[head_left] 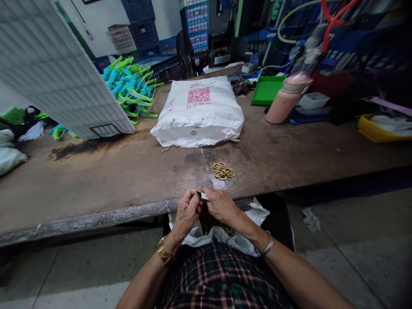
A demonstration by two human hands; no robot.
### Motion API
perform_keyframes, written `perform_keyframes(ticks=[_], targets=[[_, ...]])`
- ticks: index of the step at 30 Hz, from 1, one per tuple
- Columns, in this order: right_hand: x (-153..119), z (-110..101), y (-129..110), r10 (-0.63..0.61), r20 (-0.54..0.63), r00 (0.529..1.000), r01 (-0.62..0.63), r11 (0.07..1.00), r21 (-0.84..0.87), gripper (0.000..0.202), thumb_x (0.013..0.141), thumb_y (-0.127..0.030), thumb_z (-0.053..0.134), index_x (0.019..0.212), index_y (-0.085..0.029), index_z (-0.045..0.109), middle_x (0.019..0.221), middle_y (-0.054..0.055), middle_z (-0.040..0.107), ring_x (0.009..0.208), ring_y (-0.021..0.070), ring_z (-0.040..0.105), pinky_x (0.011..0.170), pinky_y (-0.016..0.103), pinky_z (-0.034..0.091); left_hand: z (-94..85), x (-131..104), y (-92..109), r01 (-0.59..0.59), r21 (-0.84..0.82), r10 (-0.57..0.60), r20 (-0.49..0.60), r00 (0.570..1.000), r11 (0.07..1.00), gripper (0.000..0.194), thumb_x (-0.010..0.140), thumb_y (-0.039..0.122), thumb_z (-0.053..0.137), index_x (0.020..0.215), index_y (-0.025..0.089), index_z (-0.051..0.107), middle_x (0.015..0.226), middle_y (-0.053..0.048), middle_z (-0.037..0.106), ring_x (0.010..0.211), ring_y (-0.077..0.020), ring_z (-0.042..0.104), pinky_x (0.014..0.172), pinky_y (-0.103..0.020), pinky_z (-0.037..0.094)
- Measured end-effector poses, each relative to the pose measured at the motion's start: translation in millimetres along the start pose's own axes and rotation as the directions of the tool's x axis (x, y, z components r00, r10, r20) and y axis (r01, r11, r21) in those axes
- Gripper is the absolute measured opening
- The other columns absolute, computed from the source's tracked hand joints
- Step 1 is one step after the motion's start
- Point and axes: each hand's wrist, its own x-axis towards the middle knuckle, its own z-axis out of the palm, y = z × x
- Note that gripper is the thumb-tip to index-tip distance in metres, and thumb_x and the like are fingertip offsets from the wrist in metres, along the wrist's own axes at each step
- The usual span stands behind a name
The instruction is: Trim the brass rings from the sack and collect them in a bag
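My left hand [186, 211] and my right hand [222, 207] meet at the table's front edge, fingers pinched together. Between the fingertips shows a small black-and-white piece [203, 196]; its kind is unclear, and it lies along my right thumb. A speck of gold colour shows just above it, too small to name. Just beyond the hands, a small pile of brass-coloured rings [223, 171] rests on the wooden table [128, 171]. Below my hands, an open white sack [257, 214] lies in my lap with more rings inside, partly hidden by my wrists.
A stuffed white sack [199, 107] with a red printed code lies ahead. Left of it are green-and-blue plastic pieces [131, 86] and a leaning white panel [71, 64]. To the right stand a pink bottle [286, 101], a green tray [267, 91] and a yellow tray [380, 131].
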Motion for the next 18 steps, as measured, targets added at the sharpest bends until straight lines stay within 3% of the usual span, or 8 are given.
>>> perform_keyframes(ticks=[11, 15, 18], targets=[[0, -6, -8, 0.076, 0.063, 0.995, -0.074, 0.996, -0.042, 0.025, 0.078, -0.011, 0.039, 0.098, -0.015, 0.054, 0.084, 0.01, 0.067, 0.075, 0.0186, 0.061, 0.06, 0.026, 0.03, -3.7, -7, 1, 0.0, -0.051, 0.003, 0.042, 0.999, 0.999, 0.035, 0.076, 0.05, 0.056, 0.07, 0.017, 0.044, 0.054, 0.006, 0.045, 0.043, -0.0039, 0.038, 0.04, -0.016, 0.028], [3, -7, -2, 0.157, -0.002, 0.988, -0.157, 0.987, -0.042, 0.024, 0.081, -0.013, 0.037, 0.099, -0.016, 0.053, 0.085, 0.009, 0.067, 0.074, 0.0183, 0.061, 0.059, 0.025, 0.031, -0.9, -23, 6, 0.023, -0.141, 0.0, 0.164, 0.986, 0.99, 0.03, 0.078, 0.044, 0.058, 0.072, 0.017, 0.047, 0.053, 0.007, 0.045, 0.042, -0.0035, 0.038, 0.04, -0.015, 0.029], [5, -6, 10, 0.22, -0.104, 0.97, -0.226, 0.973, -0.053, 0.024, 0.081, -0.013, 0.038, 0.099, -0.018, 0.054, 0.087, 0.007, 0.067, 0.076, 0.0177, 0.061, 0.06, 0.025, 0.032, 3.8, -30, 5, 0.137, -0.302, -0.058, 0.255, 0.965, 0.944, 0.031, 0.076, 0.044, 0.06, 0.071, 0.017, 0.046, 0.054, 0.006, 0.047, 0.039, -0.0038, 0.037, 0.036, -0.016, 0.027]])
